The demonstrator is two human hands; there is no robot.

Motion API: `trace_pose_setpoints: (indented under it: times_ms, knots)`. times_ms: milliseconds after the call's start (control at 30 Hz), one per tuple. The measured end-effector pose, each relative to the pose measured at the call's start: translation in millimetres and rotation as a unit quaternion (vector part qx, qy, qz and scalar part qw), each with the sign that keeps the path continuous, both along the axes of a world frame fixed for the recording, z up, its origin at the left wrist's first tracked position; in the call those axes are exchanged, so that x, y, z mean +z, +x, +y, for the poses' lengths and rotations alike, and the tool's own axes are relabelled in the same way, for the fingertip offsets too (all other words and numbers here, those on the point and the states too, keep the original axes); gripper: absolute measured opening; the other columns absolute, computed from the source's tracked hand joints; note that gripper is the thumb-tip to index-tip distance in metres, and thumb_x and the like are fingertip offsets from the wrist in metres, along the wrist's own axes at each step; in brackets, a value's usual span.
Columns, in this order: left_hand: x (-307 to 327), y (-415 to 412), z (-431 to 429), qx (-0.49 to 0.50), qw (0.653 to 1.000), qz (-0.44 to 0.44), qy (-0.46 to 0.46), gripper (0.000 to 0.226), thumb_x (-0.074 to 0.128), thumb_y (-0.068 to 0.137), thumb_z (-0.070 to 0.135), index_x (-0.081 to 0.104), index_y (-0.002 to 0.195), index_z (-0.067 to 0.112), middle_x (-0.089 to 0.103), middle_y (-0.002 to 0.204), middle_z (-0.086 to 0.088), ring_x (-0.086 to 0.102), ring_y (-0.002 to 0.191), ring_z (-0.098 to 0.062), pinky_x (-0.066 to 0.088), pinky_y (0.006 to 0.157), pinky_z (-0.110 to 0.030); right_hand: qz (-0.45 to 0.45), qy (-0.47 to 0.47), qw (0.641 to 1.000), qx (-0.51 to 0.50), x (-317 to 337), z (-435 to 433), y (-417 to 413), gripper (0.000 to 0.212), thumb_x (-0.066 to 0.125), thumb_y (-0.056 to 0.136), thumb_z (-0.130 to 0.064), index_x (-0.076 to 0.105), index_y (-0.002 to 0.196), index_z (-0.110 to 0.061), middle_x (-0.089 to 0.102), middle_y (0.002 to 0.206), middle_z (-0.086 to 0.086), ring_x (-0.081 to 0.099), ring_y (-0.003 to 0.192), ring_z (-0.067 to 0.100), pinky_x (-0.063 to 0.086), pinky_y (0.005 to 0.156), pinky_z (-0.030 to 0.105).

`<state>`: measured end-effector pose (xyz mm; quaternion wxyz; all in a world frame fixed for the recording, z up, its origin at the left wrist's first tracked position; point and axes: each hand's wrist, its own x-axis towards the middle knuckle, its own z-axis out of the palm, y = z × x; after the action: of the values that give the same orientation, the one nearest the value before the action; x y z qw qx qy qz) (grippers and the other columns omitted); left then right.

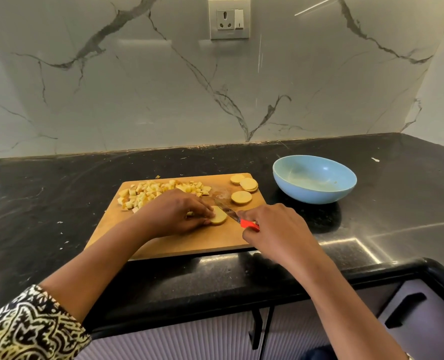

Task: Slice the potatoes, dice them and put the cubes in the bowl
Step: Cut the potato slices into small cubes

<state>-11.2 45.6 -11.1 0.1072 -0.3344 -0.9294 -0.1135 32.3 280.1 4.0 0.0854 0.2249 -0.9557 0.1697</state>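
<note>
Patterned sleeve [28, 326] at the lower left, forearm reaching in over the table's front edge.

Wooden cutting board [179, 242] lies flat on the black table [60, 193], near the front edge, about mid-width. One near corner sits right at the front edge.

Potato cubes [158, 192]: a loose pile on the board's far left part, some touching the left grip's knuckles.

Left grip [175, 213]: palm down on the board, fingers curled, fingertips [207, 213] pinching a pale potato piece [219, 219] flat against the wood. Grip narrow, holding that piece.

Knife [226, 210]: blade slants from the piece's right side, tip pointing to the table's back left. Whether the edge touches the piece, cannot tell. Red handle [249, 224] is inside the right grip.

Right grip [275, 229]: closed round the handle, over the board's right edge.

Round potato slices [241, 197]: a few at the board's far right corner, one lying alone, the others overlapping just behind it.

Blue bowl [314, 179]: upright on the table right of the board, near its far right corner, apart from it, toward the back edge.
</note>
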Motion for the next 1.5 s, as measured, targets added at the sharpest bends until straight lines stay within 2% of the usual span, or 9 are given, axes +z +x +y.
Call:
trace_pose_setpoints:
  times_ms: [133, 300, 467, 733, 867, 1000, 1167, 1367, 1500]
  knots:
    - [0.0, 1.8, 4.0, 0.020, 1.000, -0.012, -0.005, 0.037, 0.056, 0.083, 0.046, 0.072, 0.106, 0.023, 0.072, 0.104, 0.006, 0.067, 0.095, -0.009, 0.055, 0.086, -0.039, -0.001, 0.046, 0.999, 0.008, 10.4, -9.2, -3.6, 0.037, 0.054, 0.093, -0.028, 0.059, 0.129, -0.030, 0.064, 0.100, -0.001, 0.056, 0.086, 0.014, 0.041, 0.066, 0.025]
    - [-3.2, -0.2, 7.9, 0.057, 0.998, -0.013, -0.006, 0.032, 0.061, 0.084, 0.043, 0.072, 0.106, 0.022, 0.073, 0.100, 0.004, 0.067, 0.089, -0.009, 0.054, 0.087, -0.038, -0.023, 0.091, 0.995, 0.020, 15.7, -11.0, -5.9, 0.030, 0.056, 0.091, -0.025, 0.064, 0.120, -0.022, 0.065, 0.100, 0.001, 0.059, 0.088, 0.016, 0.051, 0.076, 0.030]
    - [-4.0, -1.8, 9.0, 0.072, 0.997, -0.021, -0.005, 0.033, 0.061, 0.085, 0.044, 0.072, 0.108, 0.023, 0.073, 0.102, 0.004, 0.067, 0.090, -0.009, 0.052, 0.090, -0.038, -0.040, 0.096, 0.993, 0.048, 24.7, 16.4, 9.3, 0.041, 0.057, 0.090, -0.024, 0.057, 0.131, -0.033, 0.065, 0.114, -0.010, 0.049, 0.070, 0.001, 0.035, 0.057, 0.016]
    - [-0.9, 2.0, 10.1, 0.084, 0.996, -0.039, -0.010, 0.034, 0.061, 0.084, 0.046, 0.072, 0.108, 0.024, 0.072, 0.102, 0.004, 0.067, 0.091, -0.009, 0.052, 0.091, -0.039, -0.053, 0.120, 0.990, 0.047, 47.3, 29.5, 19.8, 0.044, 0.058, 0.088, -0.027, 0.055, 0.131, -0.039, 0.061, 0.121, -0.014, 0.048, 0.087, 0.001, 0.038, 0.063, 0.019]
    - [1.4, 5.4, 8.9, 0.077, 0.996, -0.042, -0.012, 0.038, 0.057, 0.084, 0.048, 0.071, 0.109, 0.024, 0.072, 0.103, 0.005, 0.067, 0.091, -0.008, 0.053, 0.090, -0.038, -0.081, 0.122, 0.988, 0.046, 52.2, 37.1, 23.4, 0.042, 0.057, 0.088, -0.028, 0.057, 0.128, -0.043, 0.061, 0.093, -0.019, 0.043, 0.063, -0.002, 0.028, 0.049, 0.015]
    - [6.1, 7.6, 4.6, 0.047, 0.997, -0.040, -0.047, 0.030, 0.060, 0.089, 0.039, 0.069, 0.113, 0.024, 0.070, 0.110, 0.007, 0.065, 0.098, -0.007, 0.053, 0.088, -0.032, -0.050, 0.072, 0.996, 0.026, 50.5, 37.5, 22.4, 0.039, 0.057, 0.088, -0.029, 0.059, 0.124, -0.044, 0.050, 0.058, -0.029, 0.046, 0.059, -0.009, 0.029, 0.044, 0.016]
    - [14.1, 15.6, 1.2, 0.021, 0.998, -0.046, -0.049, 0.048, 0.042, 0.087, 0.056, 0.070, 0.110, 0.026, 0.069, 0.110, 0.013, 0.064, 0.100, -0.003, 0.052, 0.091, -0.034, -0.006, 0.043, 0.999, 0.032, 28.0, 13.7, 13.9, 0.043, 0.055, 0.089, -0.031, 0.055, 0.130, -0.043, 0.057, 0.087, -0.011, 0.046, 0.067, 0.004, 0.031, 0.051, 0.018]
    - [18.2, 20.7, 1.8, -0.007, 0.998, -0.041, -0.056, 0.052, 0.038, 0.086, 0.056, 0.073, 0.107, 0.023, 0.070, 0.107, 0.013, 0.066, 0.096, -0.001, 0.054, 0.084, -0.027, -0.008, 0.067, 0.997, 0.034, 24.2, 5.1, 7.8, 0.040, 0.054, 0.092, -0.030, 0.055, 0.130, -0.040, 0.052, 0.084, -0.011, 0.044, 0.064, 0.006, 0.029, 0.050, 0.019]
    - [19.6, 22.2, 4.1, -0.011, 0.996, -0.047, -0.071, 0.055, 0.037, 0.086, 0.058, 0.072, 0.108, 0.022, 0.070, 0.108, 0.012, 0.066, 0.096, -0.004, 0.054, 0.087, -0.031, 0.016, 0.114, 0.993, 0.034, 20.4, -10.9, 2.7, 0.030, 0.052, 0.093, -0.028, 0.063, 0.121, -0.029, 0.063, 0.092, -0.003, 0.055, 0.080, 0.014, 0.037, 0.056, 0.023]
